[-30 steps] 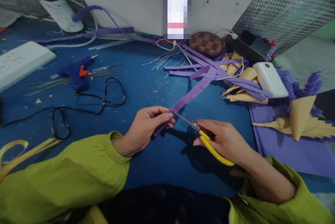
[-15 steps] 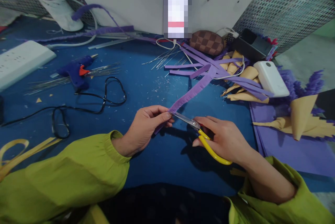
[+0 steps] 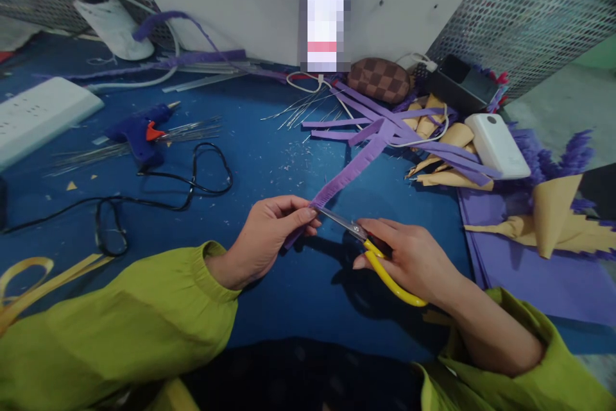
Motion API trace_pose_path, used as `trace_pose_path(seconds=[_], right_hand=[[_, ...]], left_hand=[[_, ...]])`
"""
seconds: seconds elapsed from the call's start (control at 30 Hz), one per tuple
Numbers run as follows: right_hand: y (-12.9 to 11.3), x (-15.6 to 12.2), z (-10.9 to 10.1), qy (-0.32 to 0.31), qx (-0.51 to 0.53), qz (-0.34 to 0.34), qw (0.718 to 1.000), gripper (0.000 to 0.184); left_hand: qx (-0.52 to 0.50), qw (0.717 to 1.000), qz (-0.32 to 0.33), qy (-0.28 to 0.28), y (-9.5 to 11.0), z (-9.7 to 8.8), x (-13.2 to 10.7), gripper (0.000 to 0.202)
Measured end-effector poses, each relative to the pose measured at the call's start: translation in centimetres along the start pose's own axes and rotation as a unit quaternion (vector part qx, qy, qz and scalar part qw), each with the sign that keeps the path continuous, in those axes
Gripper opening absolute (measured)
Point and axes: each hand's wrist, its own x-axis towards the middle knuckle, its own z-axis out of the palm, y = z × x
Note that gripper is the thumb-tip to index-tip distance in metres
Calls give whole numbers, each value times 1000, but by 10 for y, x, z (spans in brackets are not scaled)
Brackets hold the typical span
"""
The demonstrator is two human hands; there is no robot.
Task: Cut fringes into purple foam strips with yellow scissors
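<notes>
– left hand [image 3: 272,234] first: what has it got?
– a pinch on the purple strip [image 3: 353,174]. thumb and fingers are closed on it near its close end, and a short tail pokes out below them.
– and the right hand [image 3: 416,257]?
– curled round the yellow handles of the scissors [image 3: 357,229]. the blades point left and a little away from the person, and their tips meet the strip just beside the left thumb.
– parted or together?
– can't tell. the tips are too fine, and partly lost against the strip and fingers.
– which way does the strip run?
– its long axis slants away and to the right from the left hand, above the blue surface [image 3: 269,161], towards the loose strips [image 3: 433,154]. it bends over there, and i can't make out where it ends. fine lines cross it, which look like short cuts.
– and the scissors against that?
– they slope the other way, from the pinch back towards the right hand, so the two cross steeply, right at the left fingertips.
– so which hand is nearer the strip?
– the left, touching it. the right is apart from it, with only the blades reaching across.
</notes>
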Motion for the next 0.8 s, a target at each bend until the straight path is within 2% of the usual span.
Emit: trace_pose_path(seconds=[0.57,0.8], right_hand=[[2,-1,-1,-21,18,6,1000,49],[1,1,-4,-49,58,31,997,45]], left_hand=[[-8,1000,2,-20,0,-1,0,10],[8,999,14,-32,0,-3,0,11]])
